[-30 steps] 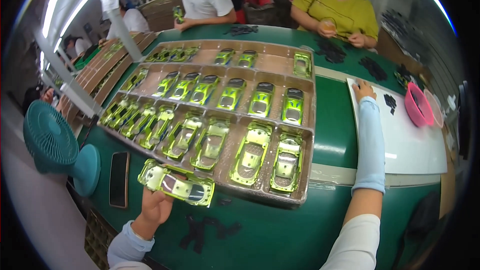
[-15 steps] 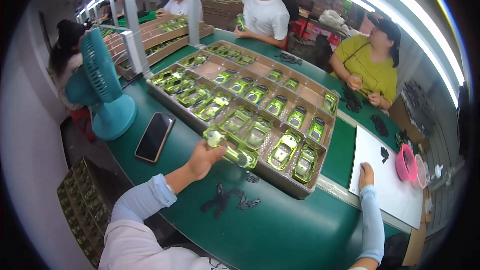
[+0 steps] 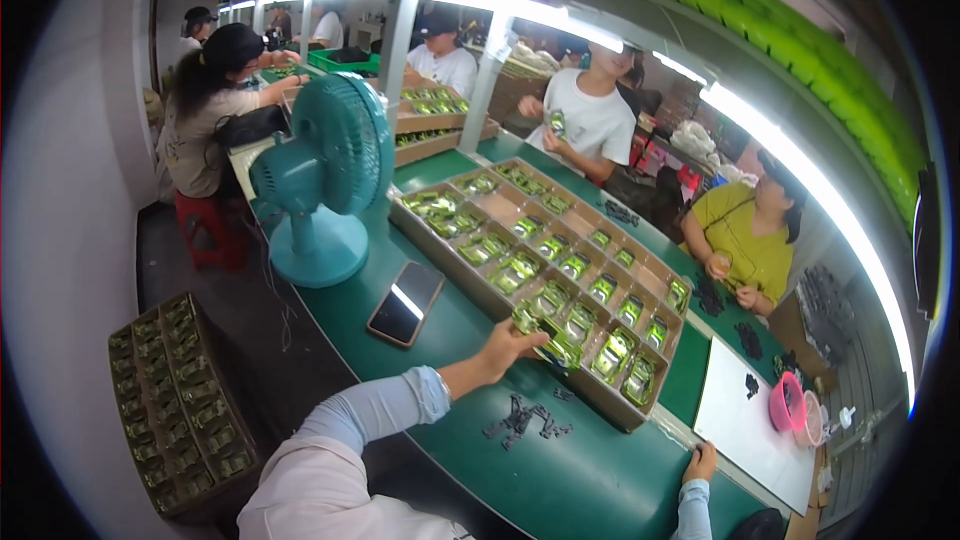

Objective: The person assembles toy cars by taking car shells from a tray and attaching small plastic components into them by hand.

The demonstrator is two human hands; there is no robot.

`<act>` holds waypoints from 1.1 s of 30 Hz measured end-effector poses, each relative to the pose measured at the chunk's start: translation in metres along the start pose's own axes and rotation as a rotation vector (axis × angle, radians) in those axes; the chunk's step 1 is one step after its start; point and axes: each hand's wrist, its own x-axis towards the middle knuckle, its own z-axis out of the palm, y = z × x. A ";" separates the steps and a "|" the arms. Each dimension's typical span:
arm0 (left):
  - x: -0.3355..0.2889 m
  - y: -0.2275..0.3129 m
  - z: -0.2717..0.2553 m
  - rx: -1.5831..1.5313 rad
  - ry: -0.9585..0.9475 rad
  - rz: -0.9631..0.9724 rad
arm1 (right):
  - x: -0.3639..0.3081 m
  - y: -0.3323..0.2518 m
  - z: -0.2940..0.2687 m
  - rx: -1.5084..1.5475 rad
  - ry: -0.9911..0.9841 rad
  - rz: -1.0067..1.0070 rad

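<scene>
Seemingly for control, left hand (image 3: 498, 351) holds green car shell (image 3: 564, 350) by its left end, grip closed; right hand (image 3: 702, 461) on table (image 3: 600, 480), grip can't tell.

Assembly workshop, apparently a factory floor for toy cars.
A green-topped bench (image 3: 600, 462) is taken up by a wide compartmented tray (image 3: 608, 408), in which rows of near-identical green car bodies (image 3: 612, 355) are laid, and more trays (image 3: 435, 122) are stacked farther along. Small black parts (image 3: 520, 420) are heaped loose in several spots. The room is lit by bare tube lights (image 3: 490, 4), and metal posts (image 3: 403, 30) are spaced along the benches, where several workers are seen, including a person in white (image 3: 595, 110) and another seated on a red stool (image 3: 205, 230).
</scene>
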 end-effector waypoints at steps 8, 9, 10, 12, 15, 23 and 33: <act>-0.009 0.003 0.005 -0.004 -0.023 -0.005 | -0.027 -0.007 0.011 -0.092 0.128 0.010; -0.007 -0.002 0.009 0.002 -0.044 -0.015 | -0.035 0.010 0.013 -0.111 0.113 0.033; -0.006 -0.007 0.009 -0.013 -0.066 -0.004 | -0.038 0.014 0.017 -0.123 0.093 0.049; -0.005 -0.011 0.006 -0.042 -0.089 0.003 | -0.052 -0.002 0.027 -0.280 0.113 -0.055; -0.012 -0.006 0.023 -0.091 -0.173 -0.047 | -0.059 0.025 0.015 -0.199 -0.383 0.578; -0.016 0.000 0.010 -0.082 -0.188 -0.056 | -0.102 -0.132 0.021 -0.221 -0.069 0.027; -0.003 0.063 0.011 -0.274 -0.160 0.020 | -0.107 -0.169 0.009 -0.206 0.064 0.097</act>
